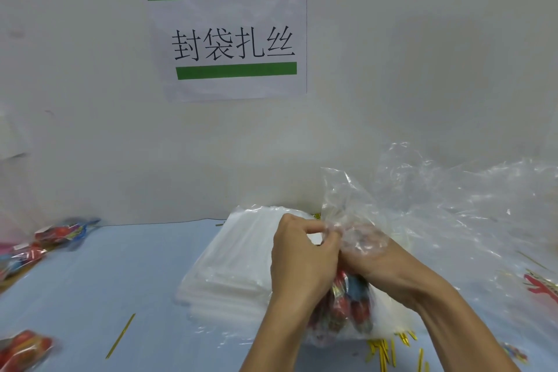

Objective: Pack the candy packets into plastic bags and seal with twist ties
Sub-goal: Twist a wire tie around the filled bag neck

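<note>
Both hands meet at the neck of a clear plastic bag (341, 199) holding red and blue candy packets (347, 308). My left hand (299, 257) pinches the gathered neck with curled fingers. My right hand (380, 260) grips the same neck from the right, partly covered by the plastic. The bag's open top sticks up above the hands. Whether a twist tie is on the neck cannot be seen.
A stack of flat clear bags (229, 269) lies on the blue table under the hands. A single gold twist tie (120, 335) lies at left, several more ties (383, 350) at front. Filled candy bags (57, 235) sit far left, another (24, 347) at bottom left. Crumpled plastic (471, 208) fills the right.
</note>
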Available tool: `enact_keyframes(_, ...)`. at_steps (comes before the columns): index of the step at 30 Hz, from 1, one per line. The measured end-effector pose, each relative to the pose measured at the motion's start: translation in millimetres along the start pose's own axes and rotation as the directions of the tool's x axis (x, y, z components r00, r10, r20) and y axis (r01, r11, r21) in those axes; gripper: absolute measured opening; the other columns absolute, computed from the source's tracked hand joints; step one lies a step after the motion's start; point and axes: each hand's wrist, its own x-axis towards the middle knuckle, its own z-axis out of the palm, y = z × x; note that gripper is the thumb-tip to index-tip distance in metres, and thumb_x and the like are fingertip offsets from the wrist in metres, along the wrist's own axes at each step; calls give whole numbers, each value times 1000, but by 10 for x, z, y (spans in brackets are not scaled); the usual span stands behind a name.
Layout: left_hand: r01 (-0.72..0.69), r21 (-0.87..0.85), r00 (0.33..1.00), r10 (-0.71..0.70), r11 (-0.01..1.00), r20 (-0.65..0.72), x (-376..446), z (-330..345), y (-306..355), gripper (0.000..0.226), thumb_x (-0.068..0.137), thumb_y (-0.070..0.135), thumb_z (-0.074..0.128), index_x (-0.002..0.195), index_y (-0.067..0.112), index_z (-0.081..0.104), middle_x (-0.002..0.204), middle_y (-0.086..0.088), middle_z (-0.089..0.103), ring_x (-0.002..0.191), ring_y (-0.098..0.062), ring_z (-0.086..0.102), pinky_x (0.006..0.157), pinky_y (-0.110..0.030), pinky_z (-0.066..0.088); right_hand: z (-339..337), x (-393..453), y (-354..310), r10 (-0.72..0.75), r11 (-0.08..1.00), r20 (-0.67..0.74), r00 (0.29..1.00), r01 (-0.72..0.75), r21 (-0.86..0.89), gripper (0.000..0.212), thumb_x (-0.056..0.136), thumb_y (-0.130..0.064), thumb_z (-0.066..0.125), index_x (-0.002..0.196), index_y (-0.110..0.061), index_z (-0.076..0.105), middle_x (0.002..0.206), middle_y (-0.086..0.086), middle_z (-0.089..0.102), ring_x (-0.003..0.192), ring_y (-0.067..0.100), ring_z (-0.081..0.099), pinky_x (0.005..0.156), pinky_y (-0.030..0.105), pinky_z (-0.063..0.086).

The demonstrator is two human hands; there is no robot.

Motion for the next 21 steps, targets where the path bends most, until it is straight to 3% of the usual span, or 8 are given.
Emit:
enact_keyframes(3,56,48,997,-53,997,-63,-8,-21,19,17,83,36,67,74,23,72,89,9,68,84,-13,64,78,-35,55,29,11,-36,-12,999,73,997,14,-30,40,91,-10,55,56,-29,51,58,-8,39,56,6,36,55,18,32)
enact_keyframes(6,76,220,991,-49,972,-126,-23,-72,33,24,78,33,65,66,12,62,67,-2,64,69,-22,61,63,-37,51,109,27,-9,-37,992,98,995,49,-117,36,94,-9,56,59,-17,51,61,2,43,60,11,39,58,24,33)
enact_keyframes(9,62,386,994,-23,920,-103,-46,-97,41,27,85,39,60,70,19,50,79,2,59,79,-21,56,64,-35,43,190,52,57,-61,991,53,997,67,-118,24,92,-12,53,70,-2,54,64,16,48,64,16,42,62,32,36)
enact_keyframes(11,-40,478,997,64,877,-35,-50,-107,77,20,89,41,56,84,25,45,96,6,55,94,-19,51,74,-34,44,211,56,77,-58,990,41,997,63,-125,18,80,-15,49,70,0,53,66,24,51,63,17,44,61,33,37)
enact_keyframes(14,-191,338,982,177,922,70,3,-127,96,22,86,38,61,100,29,47,96,10,53,93,-14,52,79,-33,49,219,53,99,-29,996,69,997,35,-81,22,68,-7,45,59,-21,59,54,-7,52,55,4,45,54,23,36)
enact_keyframes(17,-227,212,970,203,950,132,35,-172,88,15,81,28,66,90,29,54,75,9,55,69,-9,52,61,-25,44,267,45,102,-69,994,120,990,78,-76,44,74,-5,47,77,-43,70,68,-16,66,63,0,57,59,13,43)
enact_keyframes(19,-195,173,981,196,966,13,64,-186,43,14,78,15,64,74,25,55,61,6,56,57,-10,51,52,-20,38,313,59,91,-103,991,104,989,111,-75,30,84,-6,55,96,-26,74,87,1,74,81,18,66,70,21,50)
enact_keyframes(21,-78,50,980,86,996,-180,103,-221,15,17,75,7,62,70,21,53,52,1,56,48,-8,49,47,-19,38,323,68,109,-116,989,125,985,126,-75,17,92,-15,60,89,-5,73,86,13,73,78,18,63,75,22,48)
